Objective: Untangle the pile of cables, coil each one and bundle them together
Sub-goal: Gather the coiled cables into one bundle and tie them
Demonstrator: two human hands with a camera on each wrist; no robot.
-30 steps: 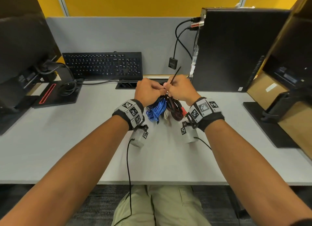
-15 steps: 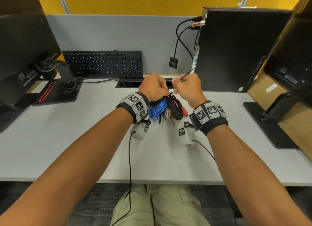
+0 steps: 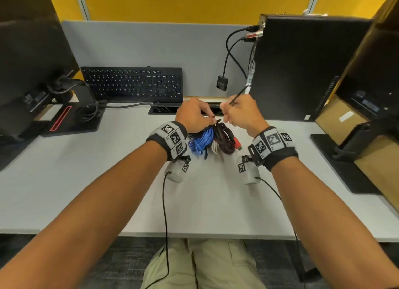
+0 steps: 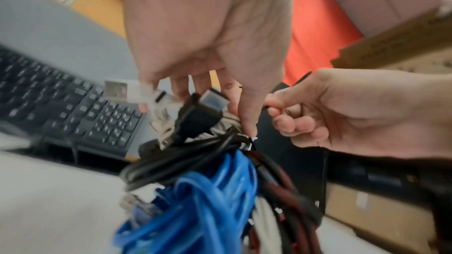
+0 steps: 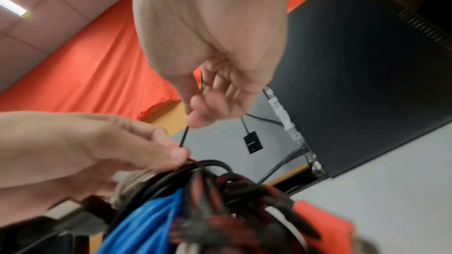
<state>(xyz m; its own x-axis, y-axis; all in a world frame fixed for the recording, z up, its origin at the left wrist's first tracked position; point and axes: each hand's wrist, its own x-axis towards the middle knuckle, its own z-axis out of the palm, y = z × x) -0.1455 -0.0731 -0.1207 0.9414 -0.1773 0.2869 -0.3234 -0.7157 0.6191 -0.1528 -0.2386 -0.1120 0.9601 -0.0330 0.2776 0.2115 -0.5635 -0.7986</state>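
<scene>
From the head cam, both hands are up over the grey desk (image 3: 90, 193), close together just in front of the keyboard (image 3: 132, 84). The left hand (image 3: 194, 115) is curled down onto the top of the cable bundle (image 3: 212, 140), gripping it where the coils meet, and the bundle hangs below it just above the desk: blue cable (image 3: 200, 141) on the left, a white one peeking out in the middle, the dark red-and-black braided cable (image 3: 226, 142) on the right with a red plug sticking out. The right hand (image 3: 243, 111) is fisted just beside it, pinching a thin black tie (image 3: 239, 95) whose free end pokes up and away toward the black PC tower (image 3: 302, 72). In the left wrist cam, which is pretty blurry, the left hand (image 4: 208, 45) has its fingers hooked down around the gathered top of the bundle (image 4: 195, 190), with a few plug ends fanning out toward the keyboard. The thumb presses right where the tie wraps, and the right hand (image 4: 354, 115) sits next to it with fingers curled, pinching the black strip. In the right wrist cam, the right hand (image 5: 215, 55) pinches the tie (image 5: 183, 136) between thumb and curled fingers. The strip runs straight down to the left hand (image 5: 85, 148), whose fingertips clamp it against the black loops on top of the bundle (image 5: 195, 210).
</scene>
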